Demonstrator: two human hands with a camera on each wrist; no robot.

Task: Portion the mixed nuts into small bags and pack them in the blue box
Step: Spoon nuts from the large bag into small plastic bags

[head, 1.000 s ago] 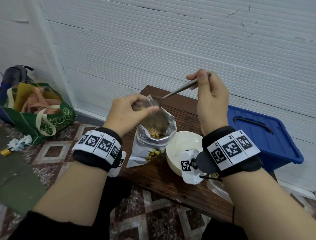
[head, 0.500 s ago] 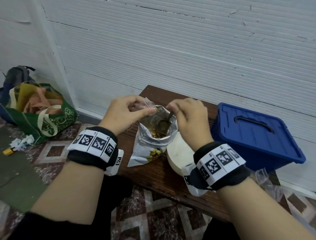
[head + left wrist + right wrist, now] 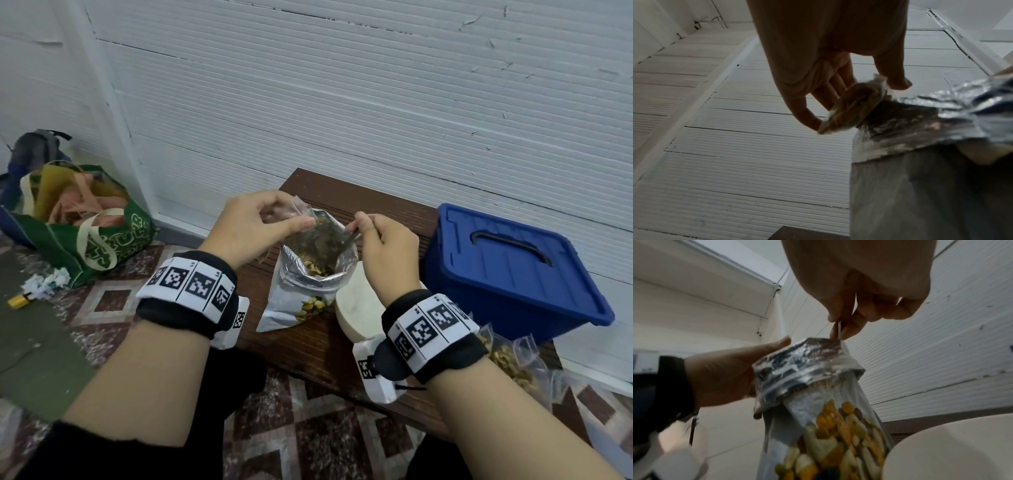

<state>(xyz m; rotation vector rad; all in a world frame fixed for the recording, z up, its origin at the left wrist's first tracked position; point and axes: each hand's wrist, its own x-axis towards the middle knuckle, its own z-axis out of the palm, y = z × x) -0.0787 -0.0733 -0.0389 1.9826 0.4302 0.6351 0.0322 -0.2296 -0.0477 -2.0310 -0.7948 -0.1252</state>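
Observation:
A silver foil bag of mixed nuts [image 3: 301, 294] stands open on the brown table [image 3: 308, 346]. My left hand [image 3: 294, 222] pinches a small clear bag [image 3: 302, 210] at the foil bag's left rim. In the left wrist view the small bag [image 3: 857, 105] holds some nuts, gripped by my left hand [image 3: 856, 104]. My right hand [image 3: 359, 228] pinches a spoon handle [image 3: 837, 331] that goes down into the foil bag [image 3: 807, 363]; the spoon's bowl is hidden inside. The blue box [image 3: 513, 270] sits at the right with its lid on.
A white bowl [image 3: 356, 308] stands just right of the foil bag, under my right wrist. Filled small bags [image 3: 510, 363] lie at the table's right front. A green shopping bag [image 3: 85, 233] and paper scraps [image 3: 48, 281] are on the tiled floor at left.
My right hand came down from above the small bag and put the spoon into the foil bag. My left hand kept its pinch on the small bag.

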